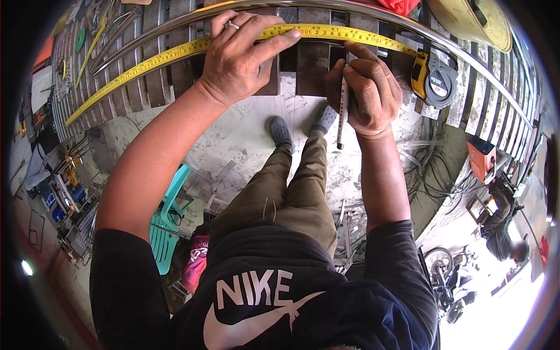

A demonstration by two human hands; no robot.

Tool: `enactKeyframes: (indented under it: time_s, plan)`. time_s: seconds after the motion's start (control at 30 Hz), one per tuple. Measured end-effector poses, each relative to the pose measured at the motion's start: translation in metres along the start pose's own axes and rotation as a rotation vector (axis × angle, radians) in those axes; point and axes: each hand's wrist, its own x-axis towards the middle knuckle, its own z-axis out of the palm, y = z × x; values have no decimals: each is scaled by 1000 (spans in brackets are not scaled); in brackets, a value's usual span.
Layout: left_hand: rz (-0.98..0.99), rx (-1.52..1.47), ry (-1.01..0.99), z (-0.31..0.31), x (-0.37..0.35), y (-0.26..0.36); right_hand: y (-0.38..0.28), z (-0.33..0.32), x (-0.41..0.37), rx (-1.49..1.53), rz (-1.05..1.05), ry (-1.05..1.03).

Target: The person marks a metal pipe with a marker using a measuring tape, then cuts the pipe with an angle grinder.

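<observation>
A yellow tape measure [350, 34] lies stretched out over a slatted metal bench [315, 81], its grey and yellow case [441, 80] at the right end of the blade. My left hand [242, 55], a ring on one finger, holds the blade, with the index finger stretched along it towards the 100 mark. Between the fingers of my right hand [370, 90] is a slim white pen [343, 111] with printed markings, its dark end pointing down towards me. The right index fingertip touches the lower edge of the blade. My left palm is hidden.
A long shiny metal tube [166, 26] runs along the bench beyond the tape. At the upper right sits a round yellowish object [475, 23]. Below are a green plastic chair [166, 233], an orange box [481, 158] and loose cables [434, 175]. A person [500, 233] is at the far right near a motorcycle [443, 274].
</observation>
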Motion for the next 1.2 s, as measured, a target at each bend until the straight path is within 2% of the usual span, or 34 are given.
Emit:
enactKeyframes:
  time_s: [0.3,1.2]
  plan:
    - [-13,-4,-1,0,0,1,-3,-2,2,-41,51,-40]
    - [-50,3,-5,0,4,2,1,5,2,-27,83,29]
